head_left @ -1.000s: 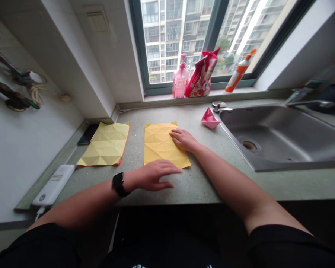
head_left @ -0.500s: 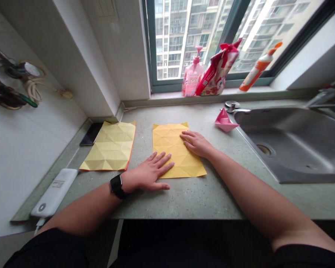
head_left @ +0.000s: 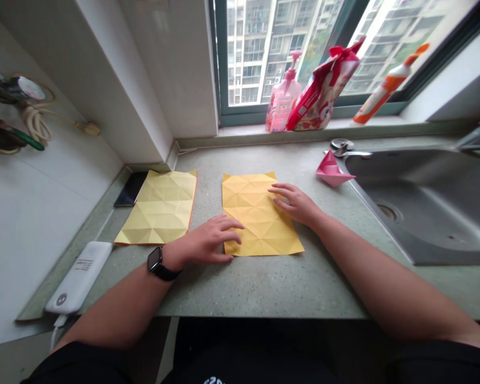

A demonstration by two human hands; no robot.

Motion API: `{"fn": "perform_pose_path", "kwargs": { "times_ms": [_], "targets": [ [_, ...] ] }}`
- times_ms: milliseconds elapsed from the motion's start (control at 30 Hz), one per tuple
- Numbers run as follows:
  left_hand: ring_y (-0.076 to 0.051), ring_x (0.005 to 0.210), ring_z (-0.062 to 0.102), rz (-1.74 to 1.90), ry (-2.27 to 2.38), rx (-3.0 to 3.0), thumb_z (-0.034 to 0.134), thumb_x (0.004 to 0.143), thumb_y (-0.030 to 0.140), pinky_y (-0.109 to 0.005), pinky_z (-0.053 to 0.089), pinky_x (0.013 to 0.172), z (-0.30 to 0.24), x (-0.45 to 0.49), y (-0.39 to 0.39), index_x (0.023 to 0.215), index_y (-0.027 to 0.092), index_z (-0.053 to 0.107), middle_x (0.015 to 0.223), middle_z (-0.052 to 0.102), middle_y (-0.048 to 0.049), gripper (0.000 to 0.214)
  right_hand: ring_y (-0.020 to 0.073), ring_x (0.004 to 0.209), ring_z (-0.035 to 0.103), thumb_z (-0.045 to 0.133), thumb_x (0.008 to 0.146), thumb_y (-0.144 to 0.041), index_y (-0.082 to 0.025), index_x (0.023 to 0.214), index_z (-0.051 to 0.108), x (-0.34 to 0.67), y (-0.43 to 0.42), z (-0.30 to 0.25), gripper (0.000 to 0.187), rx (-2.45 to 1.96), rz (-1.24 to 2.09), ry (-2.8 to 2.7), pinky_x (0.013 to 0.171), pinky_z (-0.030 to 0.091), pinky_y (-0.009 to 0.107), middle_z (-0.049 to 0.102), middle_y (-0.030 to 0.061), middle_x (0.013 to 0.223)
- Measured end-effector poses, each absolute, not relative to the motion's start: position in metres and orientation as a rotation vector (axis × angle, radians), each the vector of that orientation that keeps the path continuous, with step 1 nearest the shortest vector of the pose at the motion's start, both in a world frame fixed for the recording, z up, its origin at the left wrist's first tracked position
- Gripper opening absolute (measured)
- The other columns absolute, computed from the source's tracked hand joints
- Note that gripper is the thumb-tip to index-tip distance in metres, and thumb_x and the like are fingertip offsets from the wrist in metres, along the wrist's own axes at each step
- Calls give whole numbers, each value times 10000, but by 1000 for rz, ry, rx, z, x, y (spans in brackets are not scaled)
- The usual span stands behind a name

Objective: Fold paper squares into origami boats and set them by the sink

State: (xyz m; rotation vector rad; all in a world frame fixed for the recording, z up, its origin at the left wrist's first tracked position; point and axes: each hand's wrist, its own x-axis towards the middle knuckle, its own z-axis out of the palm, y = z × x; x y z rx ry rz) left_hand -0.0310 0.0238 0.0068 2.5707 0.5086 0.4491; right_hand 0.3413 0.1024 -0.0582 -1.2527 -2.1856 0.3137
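A creased orange-yellow paper sheet lies flat on the grey-green counter. My right hand rests on the sheet's right side, fingers stretched flat and apart. My left hand, with a black watch on the wrist, sits at the sheet's lower left edge, fingers slightly curled and touching the paper, holding nothing. A second, paler yellow creased sheet lies to the left, untouched.
A pink folded paper boat sits by the steel sink on the right. A phone and a white power bank lie at the left. A soap bottle, red bag and orange-capped bottle stand on the windowsill.
My left hand moved from lying across the sheet's bottom edge to its lower left edge, fingers curling slightly. My right hand stayed on the sheet. The camera view shifted a little.
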Motion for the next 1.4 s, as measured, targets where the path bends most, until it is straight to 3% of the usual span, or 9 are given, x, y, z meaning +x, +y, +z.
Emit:
{"fn": "perform_pose_path", "kwargs": {
  "times_ms": [100, 167, 467, 633, 800, 933, 1067, 1267, 1400],
  "targets": [
    [-299, 1275, 687, 490, 490, 2577, 762, 954, 181, -494, 538, 1164, 11, -28, 23, 1010, 212, 740, 1357, 728, -130, 67, 333, 1343, 690, 622, 1058, -377, -315, 1321, 806, 343, 100, -54, 327, -1274, 351, -2167, 1211, 531, 599, 744, 105, 1412],
    [-272, 1205, 706, 522, 502, 2570, 716, 963, 137, -465, 559, 1120, 15, -28, 24, 953, 211, 721, 1275, 744, -110, 74, 326, 1309, 707, 625, 1059, -379, -308, 1293, 817, 343, 99, -52, 311, -1278, 376, -2175, 1190, 548, 587, 760, 106, 1380],
    [-221, 1080, 735, 878, 631, 2337, 648, 1041, 181, -387, 614, 980, 36, -33, 23, 1018, 212, 690, 1132, 753, -93, 57, 315, 1324, 696, 564, 1102, -435, -317, 1192, 871, 341, 96, -47, 341, -1236, 440, -2286, 1188, 546, 553, 777, 105, 1358],
    [-214, 924, 730, 1113, 769, 2241, 685, 1053, 299, -378, 633, 861, 42, -34, 20, 980, 219, 683, 978, 756, -80, 108, 317, 1335, 691, 438, 1135, -581, -346, 1152, 886, 339, 93, -40, 507, -1210, 580, -2374, 1209, 520, 560, 782, 79, 1382],
    [-188, 834, 722, 1282, 1003, 2189, 684, 1046, 345, -337, 629, 817, 35, -36, 19, 967, 216, 689, 901, 760, -51, 152, 327, 1336, 694, 179, 1086, -819, -307, 928, 886, 338, 88, -37, 887, -1103, 848, -2202, 1213, 507, 566, 828, 93, 1275],
    [-163, 766, 720, 1373, 1213, 2118, 691, 1031, 360, -291, 621, 743, 26, -36, 24, 989, 213, 701, 893, 765, -28, 154, 367, 1195, 769, 262, 934, -1012, -271, 1013, 881, 337, 83, -35, 969, -1139, 996, -1969, 1096, 599, 556, 857, 107, 1155],
    [-159, 756, 738, 1388, 1385, 2137, 683, 1027, 347, -277, 613, 735, 19, -36, 32, 1000, 209, 700, 900, 781, -22, 141, 369, 1193, 768, 187, 851, -1084, -280, 926, 878, 333, 78, -30, 1062, -1114, 1009, -1744, 1153, 554, 571, 859, 96, 1051],
    [-163, 752, 752, 1346, 1382, 2288, 699, 1022, 314, -297, 620, 784, 15, -36, 35, 1019, 212, 701, 936, 794, -20, 103, 298, 949, 788, 664, 936, -839, -265, 866, 849, 326, 68, -14, 607, -1119, 821, -1739, 954, 618, 468, 844, 66, 934],
    [-162, 753, 751, 1312, 1341, 2335, 692, 1032, 307, -293, 616, 782, 15, -35, 33, 1012, 212, 702, 933, 791, -24, 97, 273, 911, 775, 623, 1017, -734, -263, 853, 841, 324, 63, -7, 544, -1061, 735, -1824, 885, 608, 435, 838, 70, 934]
  ]
}}
